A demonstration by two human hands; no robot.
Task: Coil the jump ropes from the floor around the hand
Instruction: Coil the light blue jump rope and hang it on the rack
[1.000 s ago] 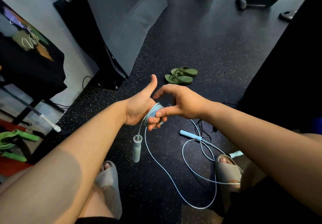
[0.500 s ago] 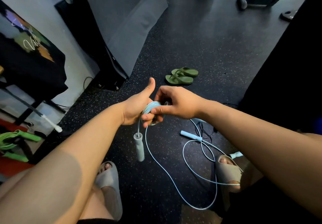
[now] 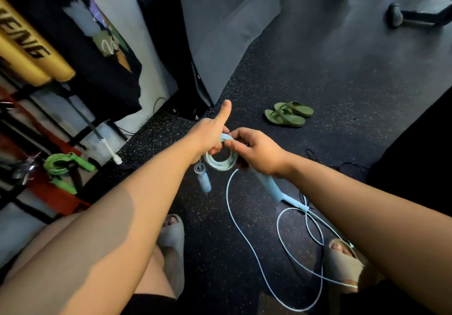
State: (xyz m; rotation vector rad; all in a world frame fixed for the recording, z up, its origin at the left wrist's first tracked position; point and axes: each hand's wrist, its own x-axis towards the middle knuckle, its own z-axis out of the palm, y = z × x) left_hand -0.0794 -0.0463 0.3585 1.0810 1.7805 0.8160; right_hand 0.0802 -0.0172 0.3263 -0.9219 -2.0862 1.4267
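Trailing pale-blue jump rope (image 3: 220, 167), glossy coil gripped in left hand (image 3: 208, 136) fingers, right hand (image 3: 259, 153) fingers pinching it.

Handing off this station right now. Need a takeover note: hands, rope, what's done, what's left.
Left hand: thumb up, holds a coil of the blue jump rope wound round its fingers.
Right hand: pinches the rope at the top of the coil.
One handle hangs below the left hand. The other handle, blurred, and several loose loops lie on the floor.
Done: a few turns wound.
Left: wind the loose length up to the other handle.
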